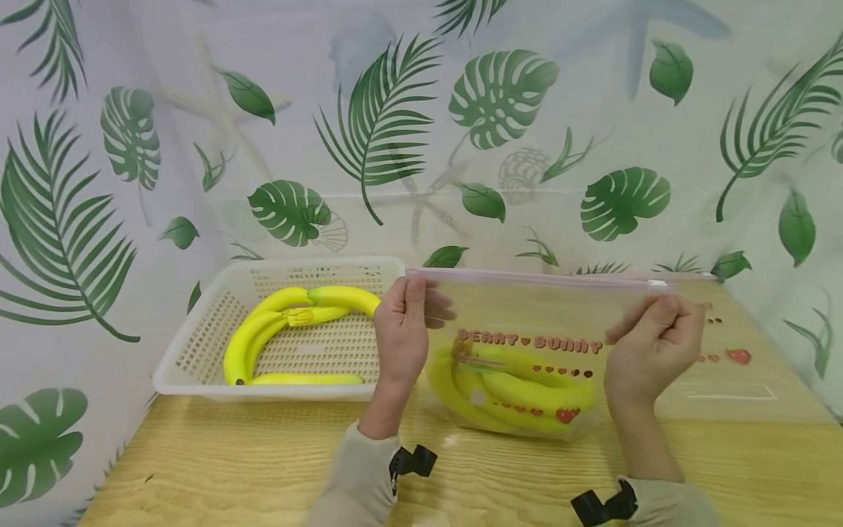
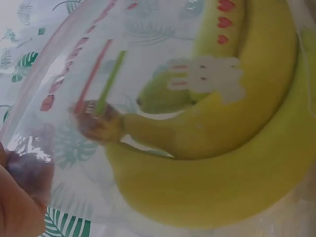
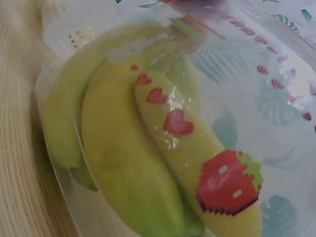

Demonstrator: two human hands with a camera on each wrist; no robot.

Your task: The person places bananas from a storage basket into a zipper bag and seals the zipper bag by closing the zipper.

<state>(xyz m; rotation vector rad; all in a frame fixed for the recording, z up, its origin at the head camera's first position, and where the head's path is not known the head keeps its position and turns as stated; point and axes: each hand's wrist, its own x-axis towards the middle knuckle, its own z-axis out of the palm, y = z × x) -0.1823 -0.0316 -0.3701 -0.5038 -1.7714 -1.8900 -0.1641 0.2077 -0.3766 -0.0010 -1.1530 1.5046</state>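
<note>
Both hands hold up a clear zip bag (image 1: 527, 300) printed "BERRY BUNNY", with hearts and strawberries. Inside it, a bunch of bananas (image 1: 507, 388) sags toward the bottom, hanging low over the table. My left hand (image 1: 403, 333) pinches the bag's upper left corner, thumb on the near side. At the upper right, my right hand (image 1: 652, 351) grips the bag just below the white slider (image 1: 657, 283) on the pink zip strip. The left wrist view shows the banana stems (image 2: 101, 121) through the film, and the right wrist view the banana tips (image 3: 163, 217).
Left of the bag stands a white plastic basket (image 1: 263, 391) with several bananas (image 1: 257, 329) in it. Another clear printed bag (image 1: 731, 391) lies flat on the wooden table (image 1: 217, 461) at the right. A leaf-patterned cloth (image 1: 421, 146) hangs behind.
</note>
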